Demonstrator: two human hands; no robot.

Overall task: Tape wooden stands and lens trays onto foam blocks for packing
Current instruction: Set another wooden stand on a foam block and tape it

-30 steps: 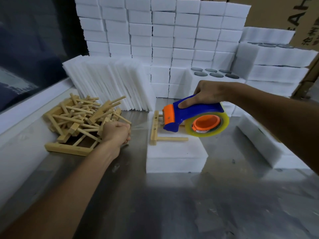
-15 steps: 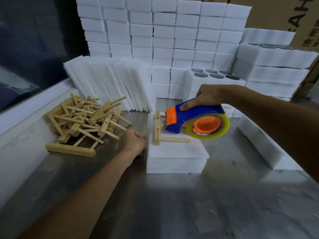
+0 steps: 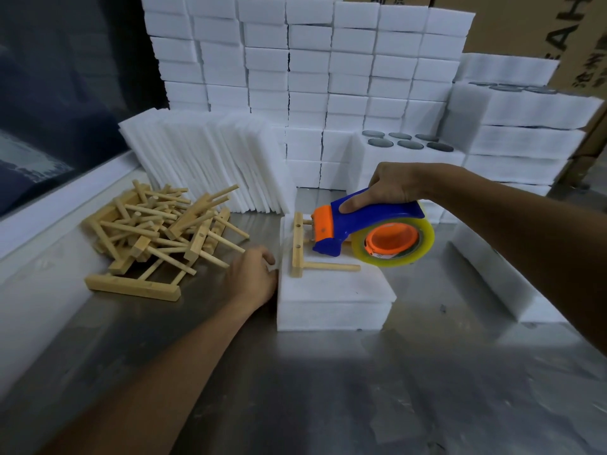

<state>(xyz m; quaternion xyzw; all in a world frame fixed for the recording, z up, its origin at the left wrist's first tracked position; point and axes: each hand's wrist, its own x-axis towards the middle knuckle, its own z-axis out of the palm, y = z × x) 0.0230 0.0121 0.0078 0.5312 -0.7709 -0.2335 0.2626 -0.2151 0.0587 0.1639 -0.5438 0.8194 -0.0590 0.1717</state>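
A white foam block (image 3: 335, 300) lies on the metal table in the middle. On its top rests a wooden stand (image 3: 298, 247), a bar with dowels pointing right. My right hand (image 3: 392, 188) grips a blue and orange tape dispenser (image 3: 368, 233) with a clear tape roll, its orange front end close to the stand's bar. My left hand (image 3: 254, 275) presses against the block's left side, fingers curled at the top edge. Whether tape lies under its fingers I cannot tell.
A heap of wooden stands (image 3: 157, 231) lies at the left. Thin foam sheets (image 3: 210, 162) lean behind it, and stacked foam blocks (image 3: 312, 70) form a wall at the back. Foam lens trays with dark lenses (image 3: 407, 142) stand at back right. Another foam block (image 3: 492, 277) lies at right.
My left hand has moved right from the heap of stands to the foam block's left side. The dispenser has shifted only slightly over the stand.
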